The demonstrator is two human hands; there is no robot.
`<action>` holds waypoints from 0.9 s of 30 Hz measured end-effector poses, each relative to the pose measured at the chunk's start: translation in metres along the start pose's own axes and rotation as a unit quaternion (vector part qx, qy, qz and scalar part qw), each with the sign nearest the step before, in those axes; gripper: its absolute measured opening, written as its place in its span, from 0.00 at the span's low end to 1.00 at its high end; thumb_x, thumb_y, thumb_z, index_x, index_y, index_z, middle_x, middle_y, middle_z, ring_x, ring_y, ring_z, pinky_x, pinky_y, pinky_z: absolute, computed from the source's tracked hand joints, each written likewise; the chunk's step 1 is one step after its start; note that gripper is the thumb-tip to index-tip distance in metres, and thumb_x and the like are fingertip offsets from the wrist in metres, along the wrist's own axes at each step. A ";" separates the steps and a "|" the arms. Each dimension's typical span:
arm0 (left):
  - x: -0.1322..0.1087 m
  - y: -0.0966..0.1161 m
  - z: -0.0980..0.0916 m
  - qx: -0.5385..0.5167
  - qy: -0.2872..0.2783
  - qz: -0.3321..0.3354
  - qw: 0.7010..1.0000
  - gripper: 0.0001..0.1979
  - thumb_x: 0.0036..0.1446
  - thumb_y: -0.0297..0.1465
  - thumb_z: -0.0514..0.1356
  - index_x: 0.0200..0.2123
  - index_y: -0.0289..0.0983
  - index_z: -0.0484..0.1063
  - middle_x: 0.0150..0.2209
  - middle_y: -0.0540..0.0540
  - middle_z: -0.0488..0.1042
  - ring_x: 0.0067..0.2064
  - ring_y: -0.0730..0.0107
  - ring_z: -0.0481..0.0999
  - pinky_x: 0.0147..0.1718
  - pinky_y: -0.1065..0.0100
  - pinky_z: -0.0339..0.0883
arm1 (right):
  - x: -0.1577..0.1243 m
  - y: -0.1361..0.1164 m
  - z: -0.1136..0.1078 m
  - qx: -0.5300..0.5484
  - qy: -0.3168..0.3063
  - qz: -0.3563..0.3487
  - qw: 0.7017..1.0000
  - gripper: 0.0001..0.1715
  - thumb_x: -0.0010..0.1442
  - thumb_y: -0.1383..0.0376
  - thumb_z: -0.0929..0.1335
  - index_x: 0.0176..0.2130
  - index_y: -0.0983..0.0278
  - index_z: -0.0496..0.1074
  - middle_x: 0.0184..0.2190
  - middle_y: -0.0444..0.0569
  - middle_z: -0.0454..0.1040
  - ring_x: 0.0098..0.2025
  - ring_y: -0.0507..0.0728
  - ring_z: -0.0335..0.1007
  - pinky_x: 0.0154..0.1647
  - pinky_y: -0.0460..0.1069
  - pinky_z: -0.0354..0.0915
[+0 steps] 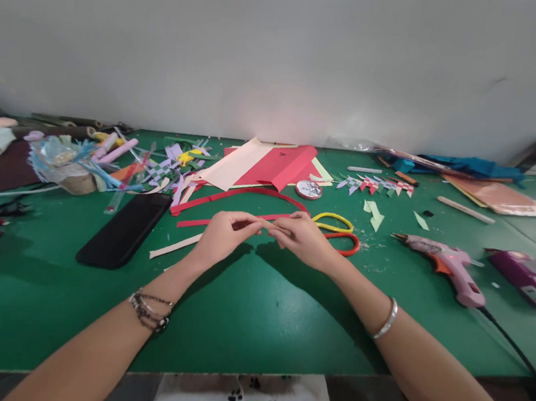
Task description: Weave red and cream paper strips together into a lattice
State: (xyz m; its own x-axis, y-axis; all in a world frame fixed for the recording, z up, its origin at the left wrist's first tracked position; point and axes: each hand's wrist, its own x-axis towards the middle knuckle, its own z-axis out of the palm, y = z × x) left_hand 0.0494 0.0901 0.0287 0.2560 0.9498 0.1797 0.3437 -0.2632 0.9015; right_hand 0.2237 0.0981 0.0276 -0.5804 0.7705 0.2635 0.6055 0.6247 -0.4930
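Observation:
My left hand [227, 234] and my right hand [303, 239] meet above the middle of the green table, both with fingers pinched. Between their fingertips runs a narrow pale paper strip [267, 224], mostly covered by the fingers. Just beyond the hands lie red paper strips [230, 194], one of them curved. A cream paper strip [174, 247] rests left of my left hand. Scissors with yellow and orange handle loops [350, 244] lie beside my right hand, their blades hidden. Red and pale pink paper sheets [271, 166] are stacked farther back.
A black phone [124, 230] lies at left, near a messy pile of woven paper pieces [171, 165]. On the right are a pink glue gun [448, 261] with its cord, a purple box [528, 279] and a wooden stick [465, 210]. A round tin [308, 189] sits near the sheets.

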 end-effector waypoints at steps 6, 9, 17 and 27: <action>0.000 0.000 -0.001 -0.033 -0.002 -0.008 0.999 0.08 0.48 0.31 0.57 0.28 0.36 0.76 0.23 0.49 0.74 0.22 0.75 0.68 0.19 0.76 0.58 | -0.001 -0.004 -0.001 0.090 -0.015 0.041 0.995 0.16 0.60 0.64 0.58 0.27 0.65 0.69 0.14 0.40 0.65 0.18 0.47 0.59 0.24 0.43 0.54; 0.000 -0.001 0.000 -0.049 0.011 -0.004 0.999 0.08 0.47 0.32 0.58 0.28 0.36 0.76 0.23 0.49 0.75 0.22 0.75 0.67 0.20 0.76 0.59 | -0.001 -0.008 -0.001 0.121 -0.014 0.043 0.992 0.17 0.60 0.63 0.57 0.27 0.65 0.69 0.13 0.39 0.64 0.16 0.47 0.58 0.23 0.43 0.54; 0.000 0.003 0.000 -0.093 0.045 -0.042 0.994 0.08 0.46 0.32 0.58 0.26 0.36 0.76 0.21 0.50 0.72 0.21 0.76 0.65 0.15 0.77 0.54 | -0.003 -0.007 -0.002 0.153 0.002 0.066 0.986 0.11 0.56 0.62 0.62 0.34 0.65 0.70 0.16 0.39 0.66 0.14 0.45 0.56 0.18 0.42 0.53; 0.002 0.001 0.001 -0.144 0.045 -0.064 0.986 0.08 0.42 0.33 0.60 0.25 0.35 0.74 0.23 0.49 0.72 0.21 0.79 0.63 0.15 0.78 0.54 | -0.003 -0.005 -0.002 0.209 -0.018 0.099 0.973 0.15 0.59 0.61 0.58 0.30 0.65 0.69 0.14 0.39 0.67 0.10 0.44 0.54 0.13 0.41 0.53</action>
State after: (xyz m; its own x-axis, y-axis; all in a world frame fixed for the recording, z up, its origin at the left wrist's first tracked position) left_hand 0.0508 0.0918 0.0299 0.1404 0.9869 0.0795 0.0935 -0.0932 0.9912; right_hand 0.2238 0.0929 0.0313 -0.4985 0.8607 0.1035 0.4376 0.3530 -0.8270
